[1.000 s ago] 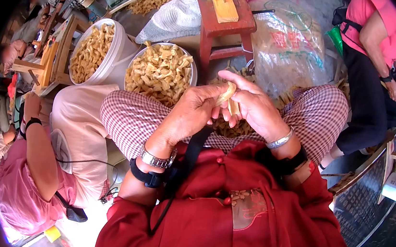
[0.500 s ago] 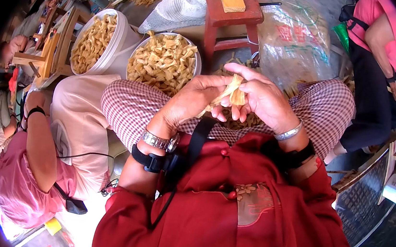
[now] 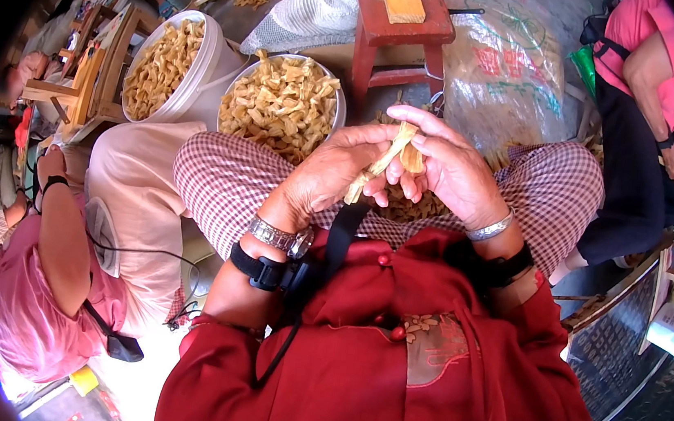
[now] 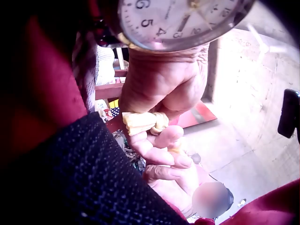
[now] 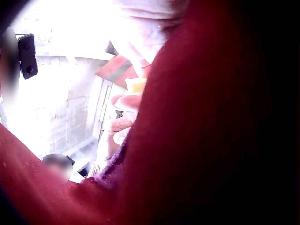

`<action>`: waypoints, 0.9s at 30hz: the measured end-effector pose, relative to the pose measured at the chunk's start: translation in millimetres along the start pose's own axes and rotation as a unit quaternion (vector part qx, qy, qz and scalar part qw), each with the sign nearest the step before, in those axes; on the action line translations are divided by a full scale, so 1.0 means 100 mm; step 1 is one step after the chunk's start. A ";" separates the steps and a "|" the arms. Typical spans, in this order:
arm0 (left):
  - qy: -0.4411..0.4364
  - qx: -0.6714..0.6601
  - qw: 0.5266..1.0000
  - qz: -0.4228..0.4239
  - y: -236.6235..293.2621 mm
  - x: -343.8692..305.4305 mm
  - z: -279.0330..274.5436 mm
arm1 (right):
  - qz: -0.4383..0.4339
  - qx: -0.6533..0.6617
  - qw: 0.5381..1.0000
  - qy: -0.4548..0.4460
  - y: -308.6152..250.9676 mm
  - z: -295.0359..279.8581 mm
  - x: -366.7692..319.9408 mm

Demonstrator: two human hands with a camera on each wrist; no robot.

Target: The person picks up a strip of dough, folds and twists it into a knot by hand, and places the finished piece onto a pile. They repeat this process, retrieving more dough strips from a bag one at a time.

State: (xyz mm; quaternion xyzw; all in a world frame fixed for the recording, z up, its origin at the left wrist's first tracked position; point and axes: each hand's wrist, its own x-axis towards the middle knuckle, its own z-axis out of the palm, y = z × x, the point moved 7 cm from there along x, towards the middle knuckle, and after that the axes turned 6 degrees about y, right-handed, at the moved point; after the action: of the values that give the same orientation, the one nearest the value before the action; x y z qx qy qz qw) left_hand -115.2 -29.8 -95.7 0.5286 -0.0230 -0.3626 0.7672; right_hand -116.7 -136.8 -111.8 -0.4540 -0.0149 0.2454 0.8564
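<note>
In the head view a pale yellow, flat, fibrous strip [image 3: 380,164] is looped between the two hands over the lap. My left hand [image 3: 316,177] pinches it from the left, one end hanging down past the fingers. From the other side my right hand [image 3: 459,178] holds the loop and the short end between thumb and fingers, its index finger stretched across the top. A knot with a flared end shows on the strip [image 4: 139,123] in the left wrist view. Sleeve and glare hide most of the right hand in the right wrist view.
A round basin [image 3: 341,112] and a white bucket [image 3: 214,62], both full of knotted yellowish pieces, stand ahead to the left. A red stool [image 3: 405,35] and a clear plastic sack [image 3: 503,80] are in front. People sit on the left and right.
The hands stay together over the lap. The strip's end has come out further below the left fingers, and the loop shows more between the thumbs. The head view has shifted slightly.
</note>
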 end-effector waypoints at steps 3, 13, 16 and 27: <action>0.015 -0.002 1.000 0.001 0.01 0.03 -0.05 | -0.002 -0.025 1.000 0.017 -0.01 -0.04 0.02; 0.043 0.083 0.995 0.024 0.28 0.12 -0.25 | -0.050 -0.207 0.977 0.013 -0.34 -0.06 -0.02; 0.016 0.086 0.996 0.028 0.36 0.21 -0.18 | -0.033 -0.298 0.954 -0.018 -0.42 -0.06 0.09; 0.025 0.155 0.987 0.042 0.95 0.51 -0.31 | -0.117 -0.386 0.914 0.030 -1.10 -0.17 0.51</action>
State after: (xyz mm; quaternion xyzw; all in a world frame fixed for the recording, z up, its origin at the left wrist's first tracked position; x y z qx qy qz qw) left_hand -14.3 -18.1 -48.5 0.6487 -0.0815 -0.3086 0.6909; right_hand -23.2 -178.6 -45.6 -0.7514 -0.1357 0.1042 0.6372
